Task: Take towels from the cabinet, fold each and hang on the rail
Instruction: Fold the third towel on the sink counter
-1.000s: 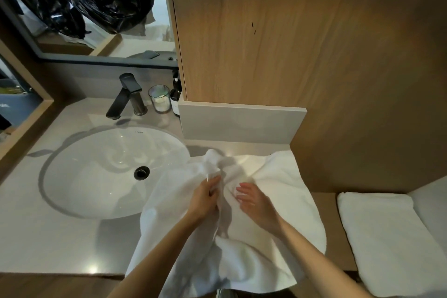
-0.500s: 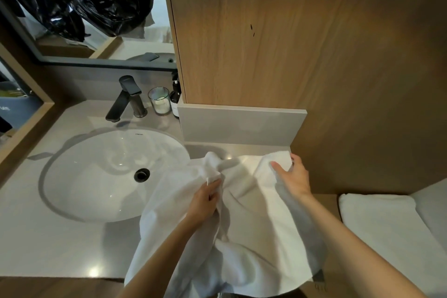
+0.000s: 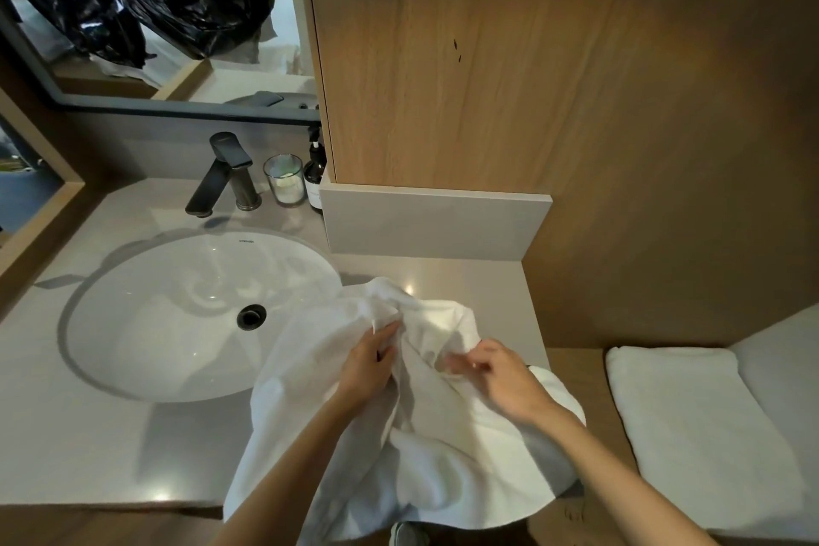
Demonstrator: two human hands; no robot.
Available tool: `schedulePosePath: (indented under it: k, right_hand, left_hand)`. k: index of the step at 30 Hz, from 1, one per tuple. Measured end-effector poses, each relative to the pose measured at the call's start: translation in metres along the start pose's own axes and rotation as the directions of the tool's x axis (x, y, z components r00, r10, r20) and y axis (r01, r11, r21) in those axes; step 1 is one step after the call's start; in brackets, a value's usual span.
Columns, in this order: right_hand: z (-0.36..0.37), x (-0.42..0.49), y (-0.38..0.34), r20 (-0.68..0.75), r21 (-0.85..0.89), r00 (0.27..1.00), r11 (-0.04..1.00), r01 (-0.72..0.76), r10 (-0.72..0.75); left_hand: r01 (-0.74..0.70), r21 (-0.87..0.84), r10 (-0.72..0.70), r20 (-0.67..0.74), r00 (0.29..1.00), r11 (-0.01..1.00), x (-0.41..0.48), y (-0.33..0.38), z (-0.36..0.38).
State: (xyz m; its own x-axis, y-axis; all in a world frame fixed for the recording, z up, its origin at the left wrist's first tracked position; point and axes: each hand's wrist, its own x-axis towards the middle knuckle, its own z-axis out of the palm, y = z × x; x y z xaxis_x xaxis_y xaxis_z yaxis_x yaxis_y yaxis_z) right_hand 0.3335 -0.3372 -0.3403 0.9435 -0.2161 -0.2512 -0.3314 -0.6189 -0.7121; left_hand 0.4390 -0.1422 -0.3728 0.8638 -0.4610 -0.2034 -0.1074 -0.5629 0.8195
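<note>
A crumpled white towel (image 3: 447,457) lies on the grey counter (image 3: 88,434) to the right of the sink and hangs over the front edge. My left hand (image 3: 370,366) pinches a bunched fold of the towel near its upper edge. My right hand (image 3: 501,377) hovers over the towel's middle with its fingers curled toward the cloth; motion blur hides whether they hold it. A second white towel (image 3: 700,426), folded flat, lies on the lower wooden ledge at the right.
A round white sink (image 3: 177,315) fills the counter's left part, with a dark tap (image 3: 224,173), a glass candle (image 3: 286,180) and a dark pump bottle (image 3: 315,177) behind it. A wooden cabinet panel (image 3: 532,58) rises behind the towel. A mirror (image 3: 177,13) hangs at the back left.
My right hand has left the towel's far right corner and come back toward the middle, beside my left hand. That corner has dropped into a heap. The left hand keeps its grip.
</note>
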Motion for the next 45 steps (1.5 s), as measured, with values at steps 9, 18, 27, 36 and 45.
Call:
schedulePosePath:
  k: [9, 18, 27, 36, 45]
  right_hand:
    - [-0.006, 0.045, -0.03, 0.122, 0.428, 0.841, 0.736, -0.524, 0.528]
    - [-0.016, 0.025, -0.039, -0.226, 0.144, 0.879, 0.907, -0.396, 0.419]
    - [-0.098, -0.024, -0.11, -0.599, 0.183, 0.801, 0.974, 0.135, 0.001]
    - [-0.1, -0.105, -0.159, -0.698, 0.065, 0.702, 0.963, 0.262, -0.143]
    - [-0.087, -0.167, -0.151, -0.675, -0.074, 0.692, 0.956, 0.285, -0.258]
  left_hand:
    - [-0.001, -0.002, 0.001, 0.02, 1.0, 1.0, -0.001, 0.003, -0.003]
    - [0.071, -0.226, -0.077, -0.015, 0.997, 0.971, -0.017, 0.006, -0.016]
    - [-0.254, -0.446, 0.154, -0.249, 0.956, 0.858, -0.044, 0.085, -0.11]
    - [-0.381, -0.435, 0.333, -0.186, 0.924, 0.816, -0.101, 0.155, -0.113]
    - [-0.292, -0.549, 0.309, -0.064, 0.949, 0.783, -0.175, 0.194, -0.036]
